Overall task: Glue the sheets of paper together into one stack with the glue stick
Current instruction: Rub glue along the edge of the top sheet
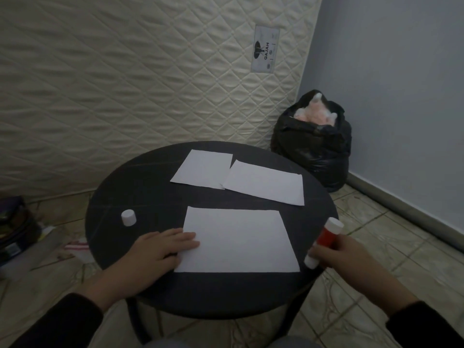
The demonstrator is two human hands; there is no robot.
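Note:
Three white sheets lie on a round black table (150, 192). The nearest sheet (238, 239) is in front of me. My left hand (160, 249) rests flat on its left edge, fingers spread. Two more sheets lie at the back, one to the left (202, 169) and one to the right (266, 183), almost touching. My right hand (344, 254) grips a red glue stick (326, 237) with white ends, held slanted at the table's right edge, beside the near sheet. The stick's white cap (128, 217) stands alone on the left part of the table.
A quilted mattress (138, 79) leans upright behind the table. A stuffed black rubbish bag (313, 144) sits on the tiled floor at the back right, by a blue wall (401, 96). Dark boxes and clutter (15, 229) lie on the floor to the left.

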